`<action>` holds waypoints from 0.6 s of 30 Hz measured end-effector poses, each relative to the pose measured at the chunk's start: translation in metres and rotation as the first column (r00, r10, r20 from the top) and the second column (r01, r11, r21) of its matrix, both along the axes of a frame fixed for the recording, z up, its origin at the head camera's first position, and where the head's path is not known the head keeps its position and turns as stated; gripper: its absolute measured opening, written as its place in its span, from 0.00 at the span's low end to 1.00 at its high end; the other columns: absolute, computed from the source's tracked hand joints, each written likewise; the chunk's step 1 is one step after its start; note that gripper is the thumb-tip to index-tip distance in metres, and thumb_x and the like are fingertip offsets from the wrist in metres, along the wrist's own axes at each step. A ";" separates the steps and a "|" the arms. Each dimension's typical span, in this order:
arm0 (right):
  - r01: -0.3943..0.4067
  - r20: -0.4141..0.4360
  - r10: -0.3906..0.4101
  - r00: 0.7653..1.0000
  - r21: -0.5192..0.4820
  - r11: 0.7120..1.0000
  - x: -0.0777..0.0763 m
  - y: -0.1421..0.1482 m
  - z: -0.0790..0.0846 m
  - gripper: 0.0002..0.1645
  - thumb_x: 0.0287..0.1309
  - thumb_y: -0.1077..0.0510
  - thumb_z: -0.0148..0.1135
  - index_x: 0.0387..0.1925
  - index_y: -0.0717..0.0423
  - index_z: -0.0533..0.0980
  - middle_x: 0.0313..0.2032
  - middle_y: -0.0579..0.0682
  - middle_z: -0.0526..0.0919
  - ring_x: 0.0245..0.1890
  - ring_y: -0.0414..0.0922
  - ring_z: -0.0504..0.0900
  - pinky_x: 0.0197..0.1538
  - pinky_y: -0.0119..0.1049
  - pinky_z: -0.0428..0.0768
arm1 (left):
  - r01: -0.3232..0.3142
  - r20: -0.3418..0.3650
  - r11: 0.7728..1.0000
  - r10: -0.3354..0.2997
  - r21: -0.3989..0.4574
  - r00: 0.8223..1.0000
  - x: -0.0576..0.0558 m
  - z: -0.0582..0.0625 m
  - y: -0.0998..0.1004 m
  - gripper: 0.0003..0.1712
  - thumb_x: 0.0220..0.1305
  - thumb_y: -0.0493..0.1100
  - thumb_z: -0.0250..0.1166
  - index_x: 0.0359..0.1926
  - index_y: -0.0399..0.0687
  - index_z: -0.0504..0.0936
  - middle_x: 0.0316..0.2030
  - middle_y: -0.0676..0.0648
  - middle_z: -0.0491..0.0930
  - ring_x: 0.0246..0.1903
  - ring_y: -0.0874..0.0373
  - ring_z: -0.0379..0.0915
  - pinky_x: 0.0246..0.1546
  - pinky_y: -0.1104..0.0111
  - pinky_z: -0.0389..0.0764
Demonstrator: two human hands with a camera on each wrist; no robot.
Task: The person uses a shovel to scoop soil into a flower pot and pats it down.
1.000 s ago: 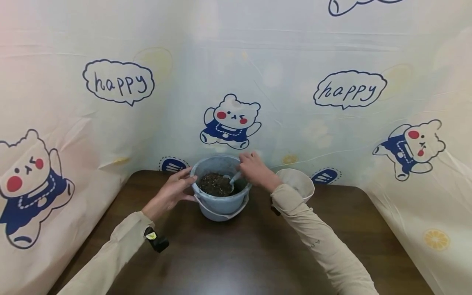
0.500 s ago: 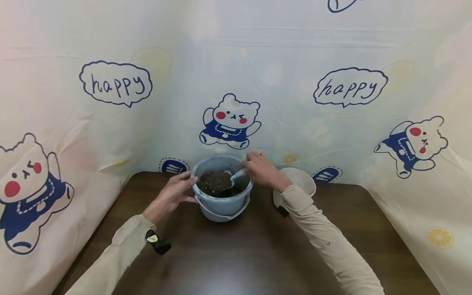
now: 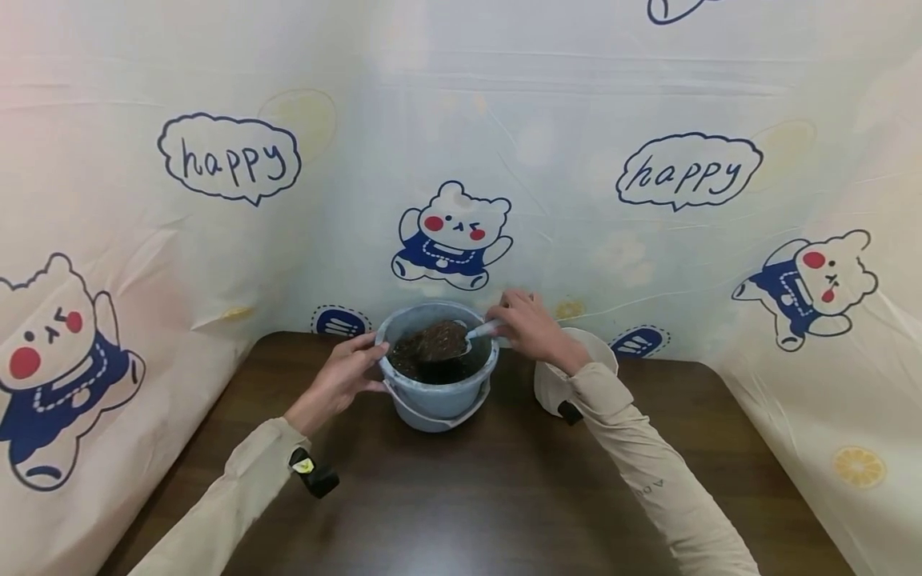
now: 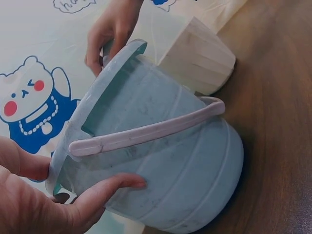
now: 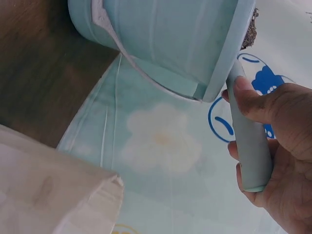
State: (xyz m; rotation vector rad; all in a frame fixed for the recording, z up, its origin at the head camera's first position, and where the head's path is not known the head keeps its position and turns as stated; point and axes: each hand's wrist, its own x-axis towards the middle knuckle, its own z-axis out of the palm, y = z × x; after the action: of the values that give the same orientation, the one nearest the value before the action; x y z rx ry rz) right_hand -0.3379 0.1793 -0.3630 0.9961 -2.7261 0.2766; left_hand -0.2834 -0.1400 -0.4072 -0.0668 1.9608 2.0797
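Note:
A light blue bucket stands on the table with dark soil in it. My left hand holds the bucket by its left side, fingers at the rim. In the left wrist view one finger lies along the bucket's outer wall, below the pale carrying handle. My right hand grips the blue-grey handle of a small trowel above the bucket's right rim. The trowel's blade, inside the bucket mouth, bears a heap of soil. Soil also shows past the rim in the right wrist view.
A whitish pot stands right of the bucket, partly behind my right forearm. The dark wooden table ends at a printed cloth that hangs behind and at both sides.
The trowel has risen out of the soil with a heap on its blade. My right hand has moved rightward and slightly up; my left hand keeps its hold on the bucket.

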 end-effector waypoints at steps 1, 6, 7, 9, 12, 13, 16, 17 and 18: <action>0.004 -0.003 -0.004 1.000 -0.005 1.000 0.000 0.002 0.000 0.09 0.70 0.57 0.69 0.48 0.52 0.86 0.41 0.50 0.77 0.49 0.50 0.71 0.49 0.46 0.62 | 0.000 0.001 1.000 0.000 0.003 1.000 0.000 0.000 0.001 0.35 0.83 0.39 0.50 0.83 0.39 0.51 0.78 0.29 0.55 0.73 0.34 0.58 0.41 0.61 0.91; 0.023 -0.017 -0.024 1.000 -0.014 1.000 0.001 0.010 0.002 0.08 0.69 0.57 0.69 0.48 0.53 0.85 0.41 0.50 0.76 0.48 0.50 0.71 0.48 0.45 0.62 | 0.001 0.009 1.000 -0.001 0.008 1.000 0.000 0.000 0.001 0.35 0.83 0.39 0.50 0.83 0.39 0.50 0.78 0.29 0.54 0.73 0.35 0.59 0.41 0.61 0.91; 0.027 -0.020 -0.027 0.999 -0.016 1.000 0.001 0.012 0.002 0.08 0.69 0.57 0.69 0.48 0.53 0.85 0.41 0.50 0.76 0.48 0.50 0.71 0.48 0.45 0.62 | 0.001 0.009 1.000 -0.001 0.008 1.000 -0.001 0.000 0.001 0.35 0.83 0.39 0.50 0.83 0.39 0.50 0.78 0.29 0.54 0.73 0.35 0.59 0.41 0.61 0.91; 0.035 -0.030 -0.036 0.999 -0.012 0.999 0.002 0.014 0.004 0.09 0.69 0.57 0.69 0.48 0.54 0.86 0.41 0.51 0.77 0.49 0.51 0.71 0.48 0.45 0.63 | 0.003 0.009 1.000 -0.003 0.006 1.000 -0.001 0.001 0.001 0.35 0.83 0.39 0.50 0.83 0.39 0.50 0.78 0.29 0.55 0.73 0.35 0.58 0.41 0.61 0.91; 0.041 -0.039 -0.041 0.998 -0.013 0.999 0.004 0.019 0.007 0.09 0.69 0.57 0.69 0.48 0.55 0.86 0.41 0.52 0.78 0.48 0.51 0.71 0.47 0.46 0.62 | 0.005 0.006 1.000 -0.005 -0.002 1.000 -0.001 0.001 0.001 0.35 0.83 0.40 0.50 0.83 0.39 0.50 0.78 0.30 0.54 0.74 0.35 0.58 0.42 0.61 0.91; 0.039 -0.042 -0.040 0.998 -0.013 0.999 0.004 0.021 0.008 0.09 0.70 0.57 0.69 0.48 0.55 0.86 0.41 0.52 0.78 0.47 0.51 0.70 0.47 0.46 0.62 | 0.005 0.007 1.000 -0.005 -0.003 1.000 -0.001 0.001 0.001 0.35 0.83 0.40 0.50 0.83 0.39 0.50 0.78 0.30 0.54 0.74 0.35 0.58 0.42 0.61 0.91; 0.034 -0.039 -0.034 0.999 -0.024 0.999 0.007 0.029 0.010 0.09 0.70 0.57 0.68 0.48 0.56 0.86 0.41 0.53 0.77 0.44 0.51 0.69 0.44 0.45 0.59 | 0.003 0.006 1.000 -0.003 -0.005 1.000 -0.001 0.001 0.002 0.35 0.83 0.39 0.50 0.83 0.39 0.50 0.78 0.30 0.55 0.73 0.35 0.59 0.42 0.61 0.91; 0.031 -0.032 -0.032 0.999 -0.032 0.999 0.008 0.032 0.010 0.09 0.70 0.58 0.67 0.48 0.56 0.85 0.41 0.53 0.77 0.44 0.51 0.68 0.44 0.44 0.57 | 0.001 0.006 1.000 -0.001 -0.003 1.000 -0.001 0.001 0.002 0.35 0.83 0.39 0.50 0.83 0.39 0.50 0.77 0.30 0.56 0.73 0.35 0.59 0.42 0.61 0.91; 0.032 -0.031 -0.033 0.999 -0.035 0.999 0.009 0.036 0.011 0.09 0.71 0.58 0.67 0.48 0.56 0.85 0.41 0.53 0.77 0.43 0.51 0.68 0.44 0.44 0.57 | 0.000 0.006 1.000 0.000 -0.003 1.000 -0.001 0.001 0.002 0.35 0.83 0.39 0.50 0.83 0.38 0.51 0.77 0.29 0.56 0.73 0.35 0.60 0.42 0.61 0.91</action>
State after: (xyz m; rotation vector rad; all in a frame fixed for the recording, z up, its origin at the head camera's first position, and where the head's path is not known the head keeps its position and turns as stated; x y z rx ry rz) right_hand -0.3287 0.2149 -0.3523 0.9383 -2.6972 0.2995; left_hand -0.2847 -0.1379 -0.4061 -0.0734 1.9604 2.0743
